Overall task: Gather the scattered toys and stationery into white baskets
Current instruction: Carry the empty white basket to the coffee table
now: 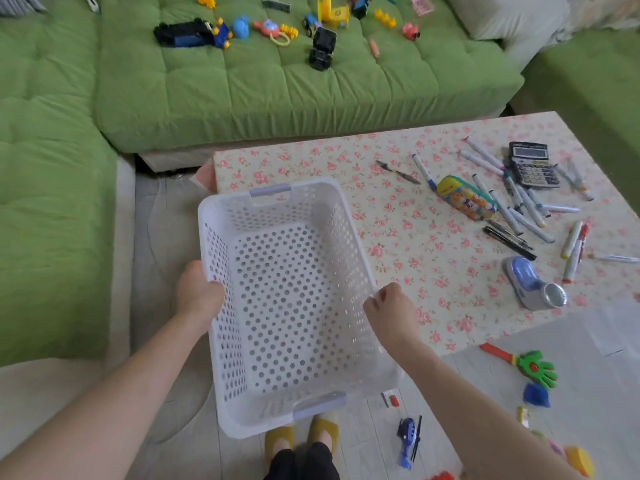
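Head view: one white basket (284, 299), perforated, held by left hand (197, 292) and right hand (391, 313), fingers (381, 296) grasping its two long rims, over the bench's (415, 244) left edge.

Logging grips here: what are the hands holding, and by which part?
The white perforated plastic basket, by its long side rims: left hand on the left rim, right hand on the right.
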`<state>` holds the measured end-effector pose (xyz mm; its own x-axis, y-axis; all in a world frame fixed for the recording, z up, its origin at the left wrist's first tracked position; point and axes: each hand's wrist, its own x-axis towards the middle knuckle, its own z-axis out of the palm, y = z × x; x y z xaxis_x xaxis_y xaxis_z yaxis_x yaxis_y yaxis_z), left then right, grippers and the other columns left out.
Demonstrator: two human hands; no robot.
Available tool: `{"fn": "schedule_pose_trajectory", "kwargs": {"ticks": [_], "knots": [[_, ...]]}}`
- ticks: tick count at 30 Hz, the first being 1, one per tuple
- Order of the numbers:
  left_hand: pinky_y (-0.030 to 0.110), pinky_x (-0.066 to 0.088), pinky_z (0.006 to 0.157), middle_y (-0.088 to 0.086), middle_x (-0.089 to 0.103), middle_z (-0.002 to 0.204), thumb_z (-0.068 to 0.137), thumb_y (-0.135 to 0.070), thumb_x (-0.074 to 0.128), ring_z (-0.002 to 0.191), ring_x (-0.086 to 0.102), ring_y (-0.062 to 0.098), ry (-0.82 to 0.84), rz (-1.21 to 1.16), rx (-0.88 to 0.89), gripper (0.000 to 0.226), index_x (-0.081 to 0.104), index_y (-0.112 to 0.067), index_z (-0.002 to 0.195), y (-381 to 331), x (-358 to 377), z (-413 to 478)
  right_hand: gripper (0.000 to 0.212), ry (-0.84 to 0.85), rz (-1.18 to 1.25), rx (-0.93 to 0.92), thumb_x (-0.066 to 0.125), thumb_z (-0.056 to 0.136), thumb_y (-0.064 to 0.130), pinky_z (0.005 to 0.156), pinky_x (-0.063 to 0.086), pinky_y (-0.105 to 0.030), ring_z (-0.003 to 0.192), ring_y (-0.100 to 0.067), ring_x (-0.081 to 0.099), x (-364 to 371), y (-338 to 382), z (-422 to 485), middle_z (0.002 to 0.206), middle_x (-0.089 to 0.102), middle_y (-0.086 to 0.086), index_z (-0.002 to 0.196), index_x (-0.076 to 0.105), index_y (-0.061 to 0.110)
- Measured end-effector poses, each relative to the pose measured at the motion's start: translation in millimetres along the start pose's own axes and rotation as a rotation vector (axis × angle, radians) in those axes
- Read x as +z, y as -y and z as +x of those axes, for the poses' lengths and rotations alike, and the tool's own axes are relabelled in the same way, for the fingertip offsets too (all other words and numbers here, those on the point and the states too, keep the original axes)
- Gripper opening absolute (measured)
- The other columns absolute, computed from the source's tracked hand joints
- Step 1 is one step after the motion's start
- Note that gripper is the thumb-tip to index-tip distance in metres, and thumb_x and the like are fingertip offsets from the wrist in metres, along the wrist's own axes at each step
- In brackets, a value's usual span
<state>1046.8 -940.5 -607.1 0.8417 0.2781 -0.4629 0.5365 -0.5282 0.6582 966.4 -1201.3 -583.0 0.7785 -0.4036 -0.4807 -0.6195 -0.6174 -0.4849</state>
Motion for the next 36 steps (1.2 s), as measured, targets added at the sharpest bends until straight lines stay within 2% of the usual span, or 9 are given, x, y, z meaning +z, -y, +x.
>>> {"fn": "schedule_pose_trajectory", "kwargs": {"ticks": [5,12,17,22,25,28,31,34,36], "knots": [[0.031,0.048,0.06,0.014,0.063,0.102,0.085,0.002,0.036,0.084,0.061,0.029,0.004,-0.021,0.05,0.029,0.057,-0.002,0.105,-27.4,-17.2,-14.6,0.009,0.013,0.033,-0.084,0.04,0.093,0.012,0.046,0.026,-0.026,0.049,-0.013,0.034,-29.9,10.1,-15.7,0.062,0.039,0.001,0.085,0.036,0.011],[0.032,0.049,0.064,0.013,0.063,0.105,0.086,-0.001,0.04,0.085,0.061,0.028,-0.09,-0.093,0.182,0.033,0.055,-0.004,0.116,-100.2,-35.2,-47.0,0.006,-0.033,0.082,-0.159,0.043,0.092,0.014,0.054,0.04,-0.036,0.066,-0.035,0.058,-98.6,21.2,-29.8,0.08,0.061,-0.018,0.092,0.037,0.013],[0.028,0.045,0.058,0.01,0.061,0.107,0.086,0.001,0.042,0.078,0.057,0.021,-0.095,-0.105,0.282,0.033,0.051,-0.005,0.118,-159.9,-2.7,-74.9,0.011,-0.106,0.086,-0.149,0.044,0.093,0.016,0.055,0.048,-0.041,0.066,-0.036,0.062,-160.9,1.6,-14.2,0.076,0.062,-0.014,0.101,0.036,0.016],[0.023,0.038,0.052,0.012,0.059,0.105,0.089,0.001,0.041,0.076,0.053,0.019,-0.071,-0.034,0.292,0.029,0.048,-0.004,0.117,-205.0,65.1,-98.0,0.013,-0.152,0.044,-0.116,0.044,0.093,0.013,0.052,0.042,-0.031,0.061,-0.03,0.058,-214.6,-42.6,18.8,0.07,0.059,-0.01,0.099,0.034,0.018],[0.03,0.044,0.065,0.013,0.059,0.113,0.09,-0.002,0.042,0.089,0.056,0.025,-0.054,0.05,0.283,0.031,0.048,-0.005,0.12,-210.3,102.8,-95.7,0.011,-0.142,0.01,-0.106,0.043,0.094,0.013,0.051,0.041,-0.031,0.058,-0.029,0.055,-229.0,-69.8,41.5,0.073,0.062,-0.015,0.098,0.034,0.017],[0.038,0.051,0.083,0.011,0.055,0.126,0.09,-0.007,0.044,0.105,0.057,0.028,-0.017,0.161,0.292,0.04,0.045,-0.01,0.129,-199.0,136.6,-81.1,0.009,-0.146,-0.012,-0.092,0.043,0.094,0.013,0.056,0.045,-0.035,0.073,-0.037,0.063,-230.6,-92.4,60.8,0.085,0.065,-0.023,0.101,0.036,0.012],[0.034,0.051,0.076,0.013,0.049,0.134,0.09,-0.011,0.045,0.107,0.057,0.029,0.006,0.317,0.298,0.05,0.035,-0.011,0.139,-179.5,163.0,-66.0,0.01,-0.109,-0.02,-0.06,0.043,0.093,0.015,0.064,0.052,-0.042,0.074,-0.035,0.064,-219.4,-112.6,81.2,0.082,0.064,-0.02,0.099,0.035,0.017],[0.044,0.05,0.085,0.018,0.049,0.129,0.09,-0.011,0.044,0.109,0.053,0.034,-0.009,0.504,0.305,0.045,0.039,-0.004,0.135,-159.3,183.1,-53.7,0.018,-0.055,-0.056,-0.022,0.044,0.089,0.025,0.064,0.055,-0.047,0.07,-0.033,0.064,-194.5,-137.7,105.5,0.078,0.062,-0.014,0.088,0.028,0.033],[0.047,0.043,0.095,0.02,0.048,0.127,0.091,-0.011,0.042,0.114,0.048,0.036,-0.02,0.604,0.303,0.035,0.046,0.003,0.123,-148.5,196.5,-48.2,0.016,-0.041,-0.071,0.014,0.044,0.09,0.026,0.065,0.054,-0.04,0.072,-0.033,0.063,-181.4,-143.7,114.9,0.079,0.06,-0.013,0.091,0.03,0.031]]}}
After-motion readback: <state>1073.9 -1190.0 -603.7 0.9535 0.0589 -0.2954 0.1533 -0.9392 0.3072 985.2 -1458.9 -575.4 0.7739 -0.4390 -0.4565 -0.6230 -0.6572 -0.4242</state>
